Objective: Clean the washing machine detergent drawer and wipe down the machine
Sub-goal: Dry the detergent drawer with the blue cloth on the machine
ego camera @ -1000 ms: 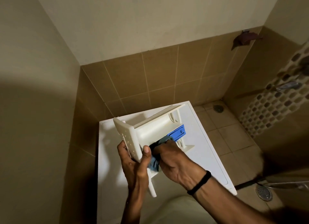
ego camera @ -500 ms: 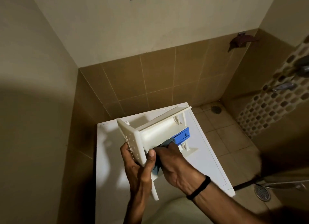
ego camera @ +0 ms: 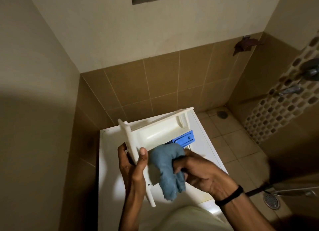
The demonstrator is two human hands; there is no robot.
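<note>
Detergent drawer [ego camera: 155,134] in left hand [ego camera: 133,168], blue insert [ego camera: 184,139] inside, cloth [ego camera: 165,168] in right hand [ego camera: 200,172]

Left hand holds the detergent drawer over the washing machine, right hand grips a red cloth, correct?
No, the head view shows the right hand gripping a blue cloth, not red. The left hand holds the detergent drawer over the washing machine.

The white plastic detergent drawer [ego camera: 160,132] is out of its slot, held tilted above the white washing machine [ego camera: 110,170], its open compartments facing the camera. Its flat front panel is at the left, gripped by the left hand [ego camera: 133,165], and a blue insert [ego camera: 184,139] sits toward the far end. A bunched blue cloth [ego camera: 165,163], gripped by the right hand [ego camera: 198,172], lies against the drawer's near compartment and hangs down below it.
</note>
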